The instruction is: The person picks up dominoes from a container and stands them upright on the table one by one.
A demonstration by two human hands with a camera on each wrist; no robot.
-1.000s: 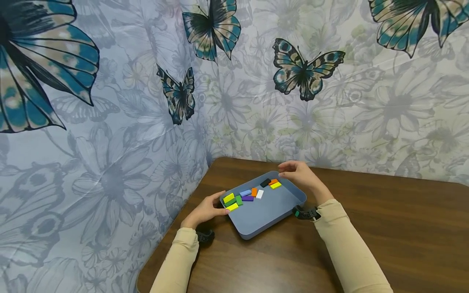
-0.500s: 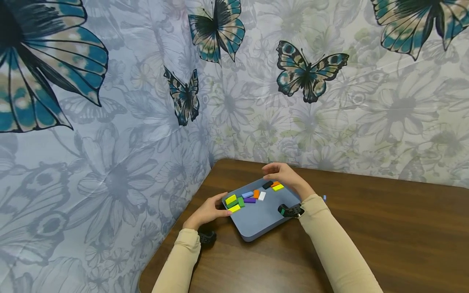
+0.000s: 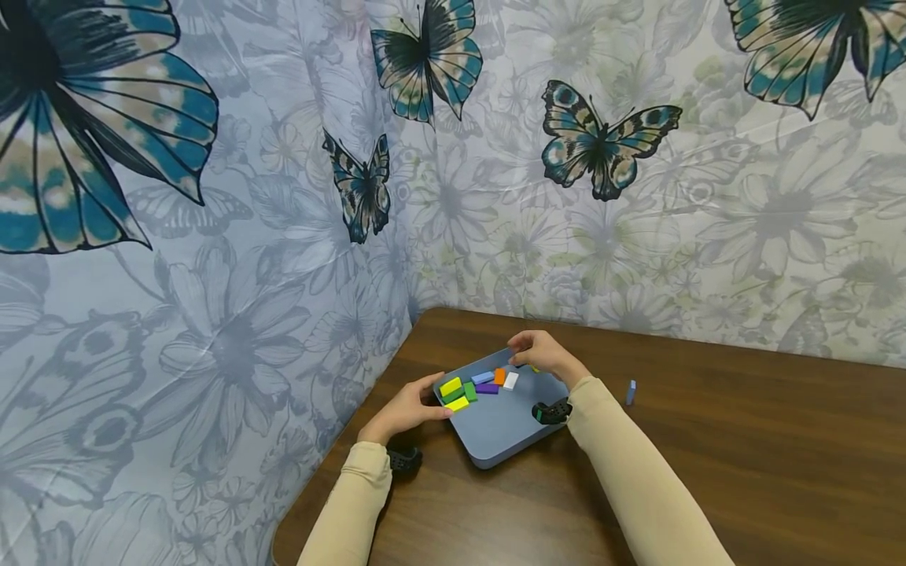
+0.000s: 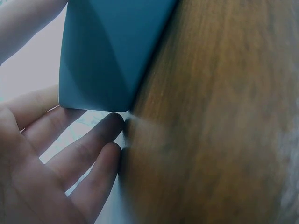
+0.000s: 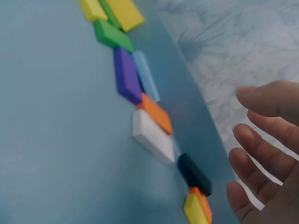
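A shallow grey-blue tray (image 3: 495,428) lies on the table, with coloured blocks along its far side. My left hand (image 3: 405,409) grips the tray's left end, thumb at the near side; in the left wrist view its fingers (image 4: 86,151) spread along the outer wall. Near the thumb sit yellow blocks (image 3: 451,386) and a green block (image 3: 470,391), then purple (image 3: 487,388), light blue (image 3: 483,378), orange (image 3: 499,376) and white (image 3: 510,381) blocks. My right hand (image 3: 545,354) hovers at the far rim, fingers loosely bent around nothing, beside a black block (image 5: 194,173) and a yellow block (image 5: 195,210).
On the brown table (image 3: 743,440), right of the tray, a small blue block (image 3: 631,392) stands upright. A patterned wall cloth (image 3: 637,267) with butterflies hangs right behind the table's back edge. Black straps circle both wrists.
My right hand has moved left and slightly down along the tray's far rim, covering the black block in the head view. The upright blue block has come out from behind my right arm.
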